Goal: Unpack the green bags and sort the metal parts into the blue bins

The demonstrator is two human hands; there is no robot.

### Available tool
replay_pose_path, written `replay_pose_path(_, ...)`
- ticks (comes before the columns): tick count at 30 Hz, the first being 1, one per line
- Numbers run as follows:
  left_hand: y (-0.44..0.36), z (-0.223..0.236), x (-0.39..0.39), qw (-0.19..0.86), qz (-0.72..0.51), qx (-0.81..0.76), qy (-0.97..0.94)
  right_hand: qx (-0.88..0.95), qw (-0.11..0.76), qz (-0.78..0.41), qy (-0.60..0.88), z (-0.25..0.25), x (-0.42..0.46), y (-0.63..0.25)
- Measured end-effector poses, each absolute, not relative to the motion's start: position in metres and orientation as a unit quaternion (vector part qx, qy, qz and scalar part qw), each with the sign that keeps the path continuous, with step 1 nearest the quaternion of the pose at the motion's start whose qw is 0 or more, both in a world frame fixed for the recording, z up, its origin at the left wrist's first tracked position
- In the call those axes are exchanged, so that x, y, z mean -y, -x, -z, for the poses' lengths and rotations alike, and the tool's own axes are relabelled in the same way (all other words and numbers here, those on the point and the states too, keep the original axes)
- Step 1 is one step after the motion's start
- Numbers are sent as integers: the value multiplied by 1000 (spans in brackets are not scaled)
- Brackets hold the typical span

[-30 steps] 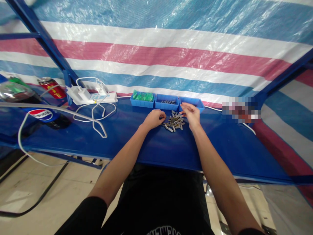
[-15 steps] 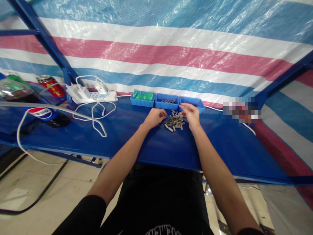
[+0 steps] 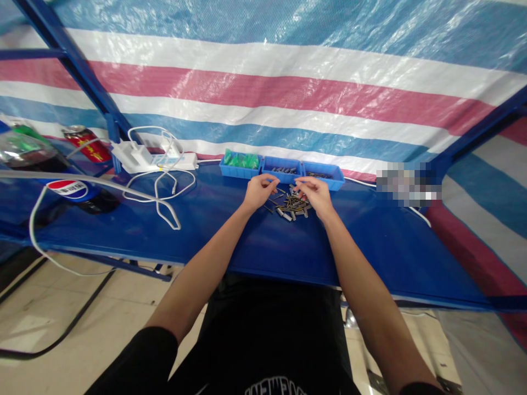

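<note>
The parts (image 3: 295,204) lie heaped on the bench (image 3: 280,247) between the left hand (image 3: 260,190) and right hand (image 3: 317,194), fingers curled close — whether either grip holds one, I can't tell. They look like metal: stiff, light singly, probably slick and apt to roll — best pinched mid-length by thumb and fingertip.

Left end: clear plastic bottle (image 3: 68,190) of dark liquid, blue label with a red-white-blue round logo; red metal drink can (image 3: 94,147) behind it.
Power: white plastic power strip (image 3: 187,162) near the back edge of the blue surface (image 3: 135,233); thin white cable (image 3: 162,206) looped in front.
Backdrop: glossy blue-white-red striped plastic tarp (image 3: 263,85).
Frame: slanted blue metal post (image 3: 78,74), upper left.
Right end: pixelated, can't identify.
Below: beige tiled floor (image 3: 135,299), curved black tube (image 3: 68,332) on it.
</note>
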State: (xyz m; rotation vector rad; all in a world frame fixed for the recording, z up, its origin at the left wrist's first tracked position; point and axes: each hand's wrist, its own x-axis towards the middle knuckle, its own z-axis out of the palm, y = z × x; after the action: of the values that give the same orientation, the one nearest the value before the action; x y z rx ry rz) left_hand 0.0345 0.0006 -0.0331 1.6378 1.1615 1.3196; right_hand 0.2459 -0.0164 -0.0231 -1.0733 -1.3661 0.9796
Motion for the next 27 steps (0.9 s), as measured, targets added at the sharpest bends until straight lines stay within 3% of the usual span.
replay_pose_path(6,-39,39,-2,438,-539,-376,-614,609,492,-447,433,19,24,-241)
replay_pose_path(15,-40,39,0,476,-529,-361,-602,574,517,-468,429,18,25,-236)
replay_pose_path(18,-41,38,2,437,-511,-370,-641,568,517,-467,439,19,24,-237)
replay_pose_path(22,-32,28,5,311,-460,-404,-727,568,525,-441,456,23,19,-240)
replay_pose_path(27,-11,23,3,199,-317,-397,-838,497,637,-328,490,31,4,-255)
